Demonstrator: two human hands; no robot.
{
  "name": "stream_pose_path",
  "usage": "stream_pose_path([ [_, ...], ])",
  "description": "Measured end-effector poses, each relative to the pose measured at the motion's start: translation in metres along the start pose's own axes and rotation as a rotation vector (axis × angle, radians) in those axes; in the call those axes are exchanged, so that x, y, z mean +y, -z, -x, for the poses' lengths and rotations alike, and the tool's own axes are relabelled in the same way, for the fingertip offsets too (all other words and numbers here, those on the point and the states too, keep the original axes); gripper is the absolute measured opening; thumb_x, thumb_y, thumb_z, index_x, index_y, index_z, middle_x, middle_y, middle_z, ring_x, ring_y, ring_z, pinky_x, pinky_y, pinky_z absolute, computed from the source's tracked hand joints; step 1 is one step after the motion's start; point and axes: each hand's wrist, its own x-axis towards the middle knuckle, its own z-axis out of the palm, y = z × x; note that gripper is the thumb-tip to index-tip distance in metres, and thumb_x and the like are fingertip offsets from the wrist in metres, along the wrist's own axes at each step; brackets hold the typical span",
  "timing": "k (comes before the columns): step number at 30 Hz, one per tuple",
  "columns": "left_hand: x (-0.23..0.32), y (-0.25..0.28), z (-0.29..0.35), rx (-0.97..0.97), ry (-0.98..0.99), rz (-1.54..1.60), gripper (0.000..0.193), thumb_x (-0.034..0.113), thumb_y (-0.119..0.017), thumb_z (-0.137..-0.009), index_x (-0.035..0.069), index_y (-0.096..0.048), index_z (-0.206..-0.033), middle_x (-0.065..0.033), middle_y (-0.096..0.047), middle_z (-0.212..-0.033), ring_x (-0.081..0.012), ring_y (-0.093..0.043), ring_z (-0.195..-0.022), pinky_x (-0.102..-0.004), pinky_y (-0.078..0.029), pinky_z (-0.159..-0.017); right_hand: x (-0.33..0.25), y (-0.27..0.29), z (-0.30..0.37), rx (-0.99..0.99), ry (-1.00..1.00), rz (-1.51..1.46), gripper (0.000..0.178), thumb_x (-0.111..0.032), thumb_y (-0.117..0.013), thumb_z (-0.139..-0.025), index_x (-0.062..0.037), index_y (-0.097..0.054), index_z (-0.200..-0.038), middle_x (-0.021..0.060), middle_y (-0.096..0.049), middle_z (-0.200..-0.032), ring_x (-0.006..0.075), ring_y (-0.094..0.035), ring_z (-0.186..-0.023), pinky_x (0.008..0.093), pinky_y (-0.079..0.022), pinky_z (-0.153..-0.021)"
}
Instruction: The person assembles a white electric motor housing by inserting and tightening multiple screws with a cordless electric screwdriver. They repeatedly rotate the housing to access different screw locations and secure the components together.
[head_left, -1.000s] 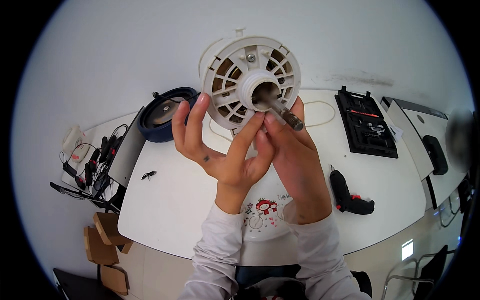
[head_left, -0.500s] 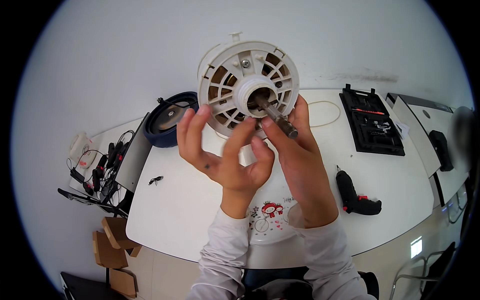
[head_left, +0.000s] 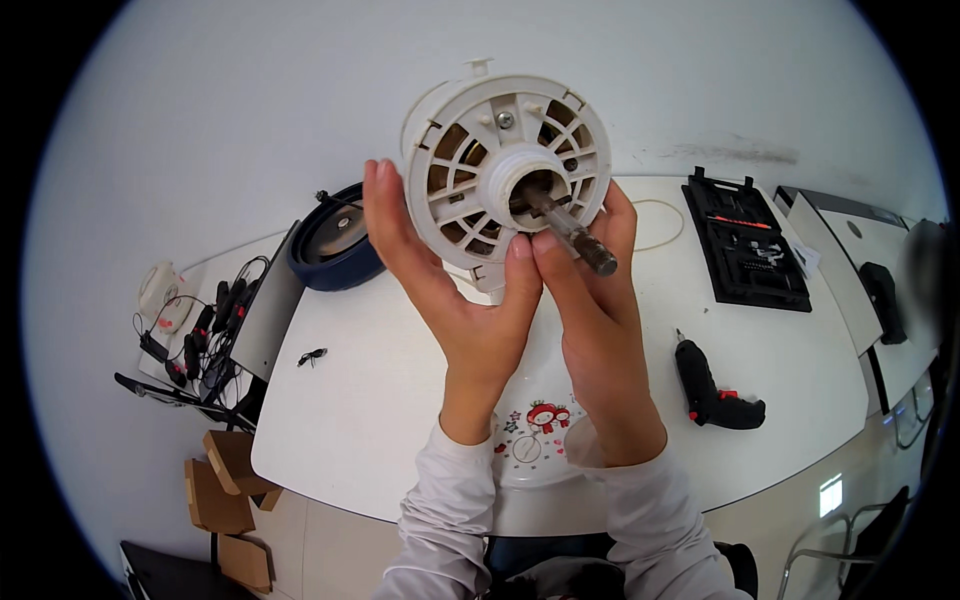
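Observation:
Tilted toward me is the white round housing of a fan motor (head_left: 491, 185), with a slotted front, a screw near the top and a threaded collar. A worn metal shaft (head_left: 577, 237) sticks out of the collar. My left hand (head_left: 460, 315) grips the housing, its thumb on the lower front and its fingers along the left side. From the right, my right hand (head_left: 597, 315) grips it too, thumb beside the other thumb and fingers partly hidden behind the rim. Below the hands lies the white fan base (head_left: 540, 470) with red cartoon prints, partly covered by my wrists.
On the white table (head_left: 380, 430) a black cordless screwdriver (head_left: 712, 388) lies to the right. An open black tool case (head_left: 745, 245) is farther back. A dark blue round part (head_left: 335, 245) and a small coiled cable (head_left: 312, 357) lie left. Cardboard boxes (head_left: 222, 490) stand on the floor.
My left hand has closed from a spread position onto the housing's left side and lower front. The housing has shifted slightly right. My right hand keeps its hold.

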Motion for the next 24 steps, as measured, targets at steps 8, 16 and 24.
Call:
stream_pose_path([
  [8,0.019,0.001,-0.005,-0.004,0.187,0.236,0.088,0.005,-0.070,-0.072,0.005,-0.020,-0.144,-0.0144,-0.029,-0.143,-0.0269,-0.037,-0.130,-0.0395,-0.037,-0.104,-0.005,0.000,0.001,0.027,-0.053,-0.061,0.061,-0.013,-0.055,-0.094,-0.0026,-0.019,-0.142,0.0066,-0.048,-0.126,0.0144,-0.044,-0.122,0.0310,-0.032,-0.104],
  [16,0.025,0.008,-0.011,-0.036,0.240,0.199,0.084,0.003,-0.070,-0.069,0.005,-0.025,-0.139,-0.0145,-0.032,-0.139,-0.0272,-0.036,-0.130,-0.0412,-0.037,-0.103,-0.008,-0.002,0.003,0.046,-0.093,-0.132,0.062,-0.010,-0.055,-0.094,-0.0025,-0.018,-0.143,0.0063,-0.049,-0.125,0.0147,-0.046,-0.121,0.0333,-0.033,-0.104],
  [24,0.033,0.013,-0.027,-0.120,0.263,0.162,0.079,0.000,-0.069,-0.066,0.005,-0.024,-0.131,-0.0194,-0.030,-0.141,-0.0301,-0.038,-0.128,-0.0378,-0.038,-0.103,-0.010,0.001,0.000,0.017,-0.120,-0.130,0.062,-0.009,-0.054,-0.093,-0.0042,-0.018,-0.143,0.0078,-0.047,-0.127,0.0166,-0.045,-0.122,0.0346,-0.033,-0.104],
])
